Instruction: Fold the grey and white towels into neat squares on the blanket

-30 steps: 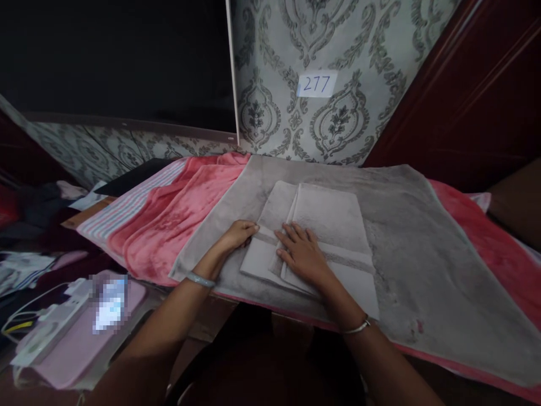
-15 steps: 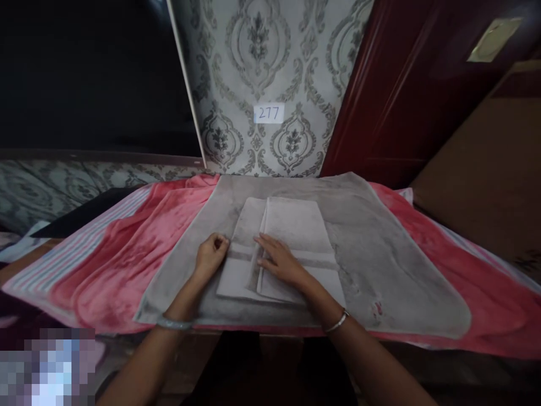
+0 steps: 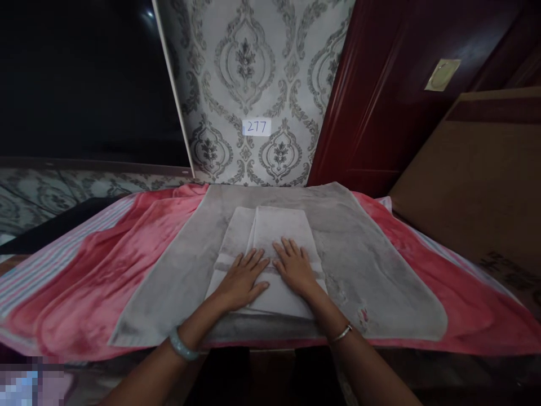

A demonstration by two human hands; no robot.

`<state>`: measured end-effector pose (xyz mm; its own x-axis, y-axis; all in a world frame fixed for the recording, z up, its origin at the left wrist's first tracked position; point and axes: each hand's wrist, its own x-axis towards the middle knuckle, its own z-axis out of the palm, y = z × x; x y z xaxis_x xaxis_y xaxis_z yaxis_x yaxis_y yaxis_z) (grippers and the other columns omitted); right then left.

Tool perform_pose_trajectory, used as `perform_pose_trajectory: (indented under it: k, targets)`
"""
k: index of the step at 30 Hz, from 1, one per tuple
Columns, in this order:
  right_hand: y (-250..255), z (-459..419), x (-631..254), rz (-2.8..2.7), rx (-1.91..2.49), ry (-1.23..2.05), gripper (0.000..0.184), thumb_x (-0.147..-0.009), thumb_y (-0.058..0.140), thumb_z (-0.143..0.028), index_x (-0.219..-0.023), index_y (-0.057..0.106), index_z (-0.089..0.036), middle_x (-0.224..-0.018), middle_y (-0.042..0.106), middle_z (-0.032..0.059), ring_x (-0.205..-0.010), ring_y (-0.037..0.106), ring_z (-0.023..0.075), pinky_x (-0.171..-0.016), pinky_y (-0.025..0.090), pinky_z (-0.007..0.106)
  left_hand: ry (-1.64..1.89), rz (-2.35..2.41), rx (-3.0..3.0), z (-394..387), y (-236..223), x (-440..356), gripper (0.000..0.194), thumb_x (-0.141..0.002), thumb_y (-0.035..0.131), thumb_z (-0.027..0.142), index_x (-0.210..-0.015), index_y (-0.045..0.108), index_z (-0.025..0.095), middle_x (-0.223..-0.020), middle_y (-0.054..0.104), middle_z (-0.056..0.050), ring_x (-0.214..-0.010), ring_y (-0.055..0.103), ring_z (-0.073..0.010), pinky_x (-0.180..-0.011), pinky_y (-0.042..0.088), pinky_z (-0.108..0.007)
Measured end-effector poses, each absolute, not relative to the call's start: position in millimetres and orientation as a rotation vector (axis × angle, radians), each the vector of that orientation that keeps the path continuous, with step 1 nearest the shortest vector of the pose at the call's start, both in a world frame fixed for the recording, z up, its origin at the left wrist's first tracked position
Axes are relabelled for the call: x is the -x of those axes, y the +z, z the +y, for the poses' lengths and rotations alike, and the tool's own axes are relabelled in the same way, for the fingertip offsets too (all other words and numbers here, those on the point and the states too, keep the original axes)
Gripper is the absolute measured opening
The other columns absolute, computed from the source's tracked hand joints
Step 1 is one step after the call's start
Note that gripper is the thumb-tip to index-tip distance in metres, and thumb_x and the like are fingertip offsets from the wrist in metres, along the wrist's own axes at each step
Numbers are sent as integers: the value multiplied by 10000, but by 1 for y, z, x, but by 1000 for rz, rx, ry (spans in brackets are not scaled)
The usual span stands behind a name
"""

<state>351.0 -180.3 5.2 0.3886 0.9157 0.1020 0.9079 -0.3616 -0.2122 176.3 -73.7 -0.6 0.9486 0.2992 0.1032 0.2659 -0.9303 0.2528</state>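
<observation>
A pale grey folded towel [image 3: 282,223] with a darker band across it lies on a larger grey cloth [image 3: 164,282]. My left hand [image 3: 243,282] rests flat on the towel's left part, over the edge of its upper fold, fingers spread. On the right part of the towel lies my right hand [image 3: 295,265], palm down with the fingers apart. Neither hand grips anything. Parts of the towel and its band are hidden under both hands.
Red plush blankets [image 3: 114,259] show on both sides under the grey cloth, with a striped cloth [image 3: 38,270] at the far left. A cardboard box [image 3: 473,186] stands at right beside a dark red door [image 3: 380,84]. A black screen [image 3: 80,84] is at upper left.
My left hand has moved right from the towel's left edge and opened out flat on it. My right hand has shifted onto the towel's right part. The view has shifted slightly.
</observation>
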Motion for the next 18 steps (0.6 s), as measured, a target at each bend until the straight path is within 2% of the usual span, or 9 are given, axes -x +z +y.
perform_pose_trajectory:
  k: [6,9,13,18]
  targets:
    - [4,-179,-353,-1603,2385,34,550,-1029,396,-375,-1567,370,-265,-1664,241,75,-1538,156,281,-1204,157,546,209,434,-2844,-75,6,-174,621,-977,500,463,-1546,381,244,-1653,273,-106,-1543,211,-300,-1238,196,-597]
    - [2,-180,-353,-1599,2365,19,544,-1026,405,-370,-1560,383,-272,-1659,256,79,-1534,173,280,-1202,159,545,274,418,-2819,-71,8,-176,580,-954,544,458,-1489,473,247,-1623,349,-109,-1520,278,-302,-1225,245,-586]
    - [0,-180,-352,-1586,2340,11,541,-1019,424,-351,-1553,396,-267,-1649,284,85,-1528,196,284,-1200,173,547,346,466,-2797,-67,14,-180,446,-961,532,348,-1378,593,203,-1541,483,-125,-1463,392,-293,-1196,324,-553]
    - [-6,-176,-362,-1561,2227,59,531,-983,478,-328,-1509,471,-259,-1629,329,88,-1520,226,298,-1198,190,577,361,368,-2868,-83,18,-172,527,-935,584,385,-1430,541,210,-1572,430,-145,-1490,335,-342,-1198,290,-619]
